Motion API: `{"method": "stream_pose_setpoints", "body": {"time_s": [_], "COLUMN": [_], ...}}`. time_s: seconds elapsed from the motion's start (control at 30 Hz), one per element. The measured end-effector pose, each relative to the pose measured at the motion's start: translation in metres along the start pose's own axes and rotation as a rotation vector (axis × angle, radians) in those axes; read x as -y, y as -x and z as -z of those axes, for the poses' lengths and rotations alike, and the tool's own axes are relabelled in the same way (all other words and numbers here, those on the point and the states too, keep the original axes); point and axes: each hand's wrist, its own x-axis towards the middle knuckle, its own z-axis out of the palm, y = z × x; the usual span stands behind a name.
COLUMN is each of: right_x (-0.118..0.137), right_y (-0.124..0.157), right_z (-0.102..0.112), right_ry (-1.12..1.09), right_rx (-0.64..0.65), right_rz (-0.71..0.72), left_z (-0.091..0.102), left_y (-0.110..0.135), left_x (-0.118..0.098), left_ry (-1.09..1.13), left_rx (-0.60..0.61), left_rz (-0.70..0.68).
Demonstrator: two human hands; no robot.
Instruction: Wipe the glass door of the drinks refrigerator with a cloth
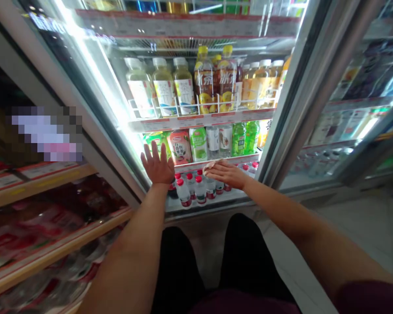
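My left hand (157, 165) is spread flat with fingers apart, holding nothing, and seems to rest on the glass door (183, 48) of a lit drinks cooler. My right hand (229, 174) lies flat with its fingers together, pressing a small pale crumpled cloth (209, 166) toward the same glass. Most of the cloth is hidden under the fingers. Behind the glass, near my right hand, stand small water bottles (200, 190) with red caps. Close to my left hand are a red-labelled drink bottle (180, 146) and a green-labelled drink bottle (198, 144).
Metal door frames (301, 83) run along both sides. Higher in the cooler, a shelf (199, 120) holds tea bottles (206, 83). Packaged goods fill the wooden-edged shelves (62, 235) at left. Another cooler (343, 113) stands at right, beside the tiled floor (356, 226). My knees (245, 244) face the door.
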Motion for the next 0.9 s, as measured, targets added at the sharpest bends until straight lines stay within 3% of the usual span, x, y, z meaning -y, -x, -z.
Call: {"method": "stream_pose_setpoints", "body": {"time_s": [0.1,0.2,0.3,0.4,0.53,0.63,0.77,0.83,0.9], "right_x": [-0.015,-0.011,-0.002,-0.011,-0.035,-0.029,-0.016,-0.025,-0.042], "right_y": [0.010,0.030,0.056,0.073,0.076,0.081,0.090,0.089,0.086], "right_z": [0.016,0.017,0.010,0.013,0.027,0.024,0.021,0.030,0.042], "right_ry": [0.036,0.085,0.061,-0.016,0.046,0.064,0.001,-0.006,0.049], "right_rx": [-0.075,-0.229,-0.187,-0.093,-0.179,-0.231,-0.170,-0.153,-0.219], "right_rz": [-0.172,-0.332,-0.289,-0.223,-0.407,-0.530,-0.490,-0.461,-0.472], "left_z": [0.000,0.000,0.000,-0.001,-0.002,-0.002,-0.001,0.000,0.001], "left_y": [0.000,0.000,0.000,0.000,0.000,-0.001,-0.002,-0.002,-0.002], "left_x": [-0.001,-0.001,-0.001,0.000,0.001,-0.001,-0.004,-0.005,-0.005], "left_ry": [-0.006,-0.043,-0.070,-0.073,-0.056,-0.061,-0.069,-0.060,-0.066], "left_rx": [-0.002,-0.006,-0.011,-0.038,-0.043,-0.042,-0.042,-0.020,-0.005], "left_rz": [0.004,-0.022,-0.021,-0.021,-0.020,-0.016,0.005,0.020,0.024]}}
